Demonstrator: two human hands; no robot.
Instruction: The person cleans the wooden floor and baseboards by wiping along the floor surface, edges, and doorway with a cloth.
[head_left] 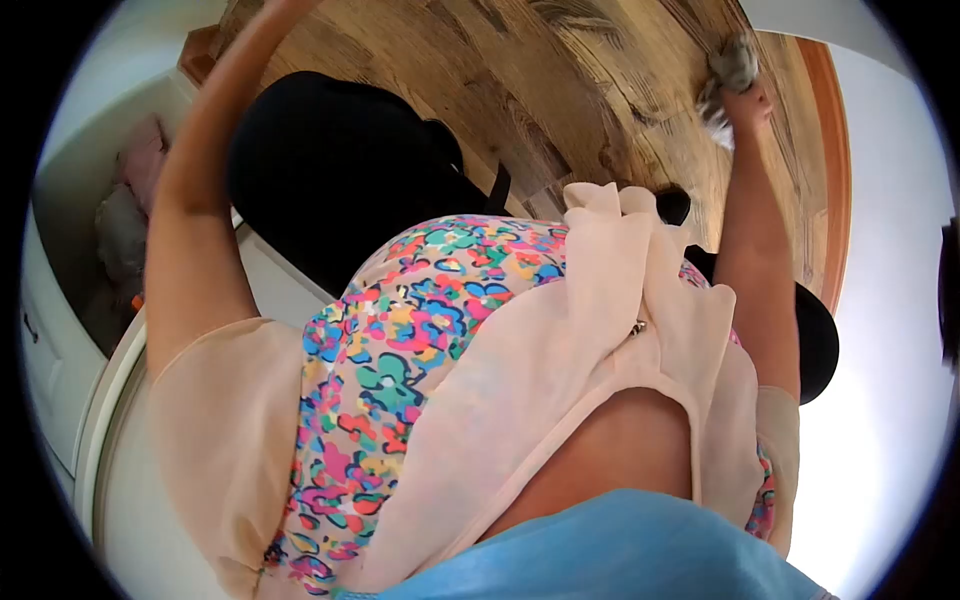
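A crumpled grey and white cloth (735, 62) is gripped in my right hand (750, 108), with the arm stretched out over the wood-patterned floor (520, 75) at the upper right. The fingers are closed around the cloth, and part of it hangs beside the hand. My left forearm (215, 125) reaches up past the top edge of the view, so the left hand and anything in it are out of sight. A large black padded object (330, 160) lies between the arms, beyond the floral top.
On the left, pink cloth (142, 162) and grey cloth (122, 235) lie inside a white-rimmed container (110, 410). A white panel with a dark handle (32, 325) stands beside it. Brown trim (835, 170) and a white wall (890, 200) run along the right.
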